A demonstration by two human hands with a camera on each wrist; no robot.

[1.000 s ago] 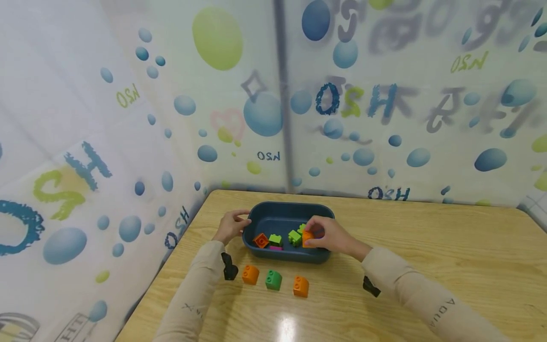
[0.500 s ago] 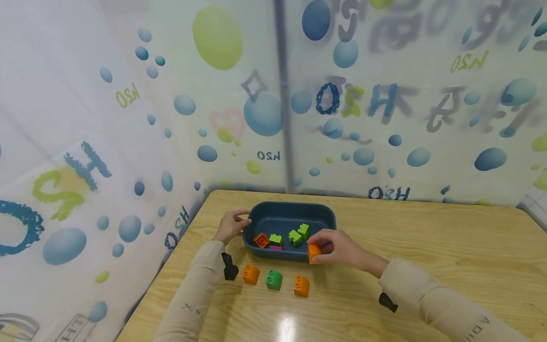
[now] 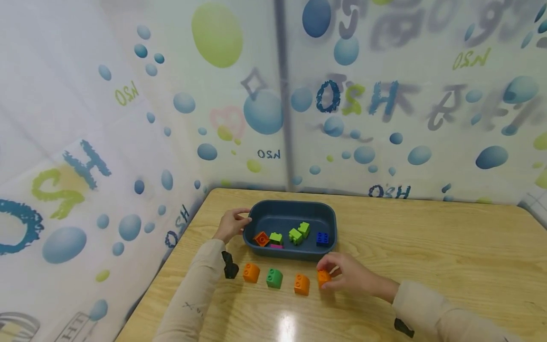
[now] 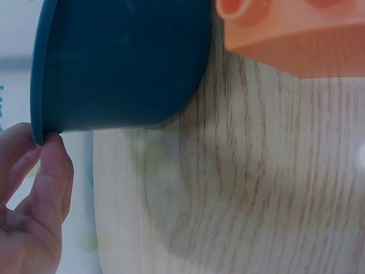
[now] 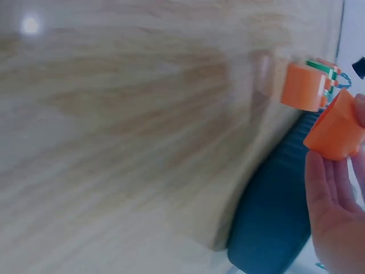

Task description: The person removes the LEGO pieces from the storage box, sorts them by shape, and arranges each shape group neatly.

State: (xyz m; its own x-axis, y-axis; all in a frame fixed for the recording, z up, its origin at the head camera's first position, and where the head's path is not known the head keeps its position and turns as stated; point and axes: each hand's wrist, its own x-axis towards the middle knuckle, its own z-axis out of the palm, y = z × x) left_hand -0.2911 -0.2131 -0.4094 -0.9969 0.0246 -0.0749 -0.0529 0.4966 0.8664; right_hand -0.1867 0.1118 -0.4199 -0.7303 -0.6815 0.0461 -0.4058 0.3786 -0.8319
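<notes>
My left hand (image 3: 232, 225) pinches the left rim of a dark blue plastic tub (image 3: 282, 253); in the left wrist view its fingertips (image 4: 52, 142) are right at the tub's edge. My right hand (image 3: 348, 275) holds an orange toy building block (image 3: 323, 279) between thumb and fingers, in front of the tub's right corner. The right wrist view shows this orange block tilted, its hollow underside partly in sight. To its left stand another orange block (image 3: 301, 285), a green block (image 3: 274, 279) and an orange block (image 3: 251, 273) in a loose row.
Inside the tub lie lime green blocks (image 3: 295, 236), a blue block (image 3: 322, 238), a red-orange block (image 3: 261, 239) and a magenta piece (image 3: 276, 246). The wooden table (image 3: 427, 247) meets a printed curtain (image 3: 363, 142) at the back.
My right hand has lifted the orange block out of the tub and brought it toward me, in line with the row. The blue block has come into sight. My left hand stays put.
</notes>
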